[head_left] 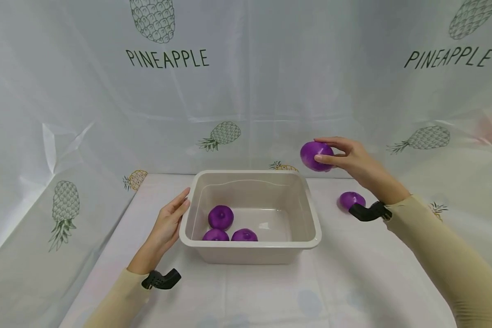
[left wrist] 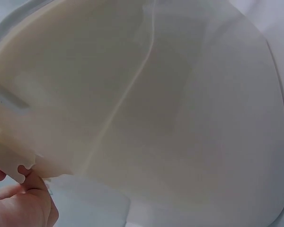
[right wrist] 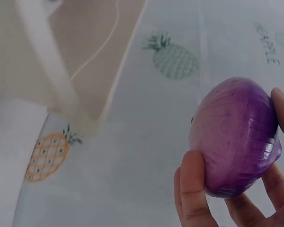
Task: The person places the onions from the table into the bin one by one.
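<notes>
The right hand (head_left: 354, 160) grips a purple onion (head_left: 313, 156) between thumb and fingers, raised at two o'clock from the pale tub (head_left: 250, 256); the left hand (head_left: 164, 228) touches the tub's nine o'clock side, its grip unclear. Inside, three onions (head_left: 221, 217) lie between six and nine o'clock; another onion (head_left: 350, 200) sits on the table (head_left: 270, 291) at three.

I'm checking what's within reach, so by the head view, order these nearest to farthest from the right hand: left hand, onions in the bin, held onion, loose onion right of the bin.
1. Held onion: gripped by the right hand.
2. Loose onion: right of the bin.
3. Bin onions: inside, toward the left.
4. Left hand: at the bin's left side.
</notes>
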`<state>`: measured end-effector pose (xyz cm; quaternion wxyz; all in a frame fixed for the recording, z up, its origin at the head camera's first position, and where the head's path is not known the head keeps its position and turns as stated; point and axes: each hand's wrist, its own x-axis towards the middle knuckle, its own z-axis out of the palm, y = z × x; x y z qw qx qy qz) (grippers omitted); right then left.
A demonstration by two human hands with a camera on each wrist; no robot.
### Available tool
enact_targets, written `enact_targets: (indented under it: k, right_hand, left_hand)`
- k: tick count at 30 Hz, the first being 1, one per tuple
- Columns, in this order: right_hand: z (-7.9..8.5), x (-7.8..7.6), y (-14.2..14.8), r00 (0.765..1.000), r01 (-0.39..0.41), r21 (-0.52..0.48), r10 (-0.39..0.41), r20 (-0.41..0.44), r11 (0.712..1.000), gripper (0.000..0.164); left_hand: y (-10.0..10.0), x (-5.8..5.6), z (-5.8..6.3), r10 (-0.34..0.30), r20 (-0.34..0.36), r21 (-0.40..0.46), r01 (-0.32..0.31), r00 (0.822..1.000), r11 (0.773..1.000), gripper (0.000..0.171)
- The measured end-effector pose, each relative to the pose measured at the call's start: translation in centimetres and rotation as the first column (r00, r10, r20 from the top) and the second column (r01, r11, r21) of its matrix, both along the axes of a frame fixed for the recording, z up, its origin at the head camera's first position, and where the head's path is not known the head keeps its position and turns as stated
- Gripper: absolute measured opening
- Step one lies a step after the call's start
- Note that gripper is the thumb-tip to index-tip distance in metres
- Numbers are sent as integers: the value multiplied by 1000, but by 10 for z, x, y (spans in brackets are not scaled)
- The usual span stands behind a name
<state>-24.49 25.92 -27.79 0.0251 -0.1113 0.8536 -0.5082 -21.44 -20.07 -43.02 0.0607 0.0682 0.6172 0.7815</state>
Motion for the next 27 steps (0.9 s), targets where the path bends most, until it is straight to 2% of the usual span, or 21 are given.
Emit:
enact_targets:
  k: [5, 8, 16, 23, 27]
  right_hand:
    - [-1, -13, -26, 997, -75, -58, 75, -16, 995, 53]
    - [-6, -21, -40, 992, -129, -59, 128, -19, 990, 53]
    - [-22, -33, -79, 952, -295, -72, 299, 63, 953, 56]
    - [-45, -42, -105, 922, -368, -78, 375, 102, 927, 49]
    - [-60, -47, -117, 911, -389, -24, 389, 138, 921, 49]
  left_hand:
    - [0, -1, 0, 8, -10, 5, -8, 1000, 1000, 56]
    - [1, -1, 0, 8, -9, 22, -8, 1000, 1000, 55]
    - [1, -1, -3, 23, -5, 30, -23, 1000, 999, 55]
    - [1, -1, -3, 17, -12, 21, -17, 1000, 1000, 55]
    - [1, -1, -2, 14, -7, 23, -14, 1000, 1000, 55]
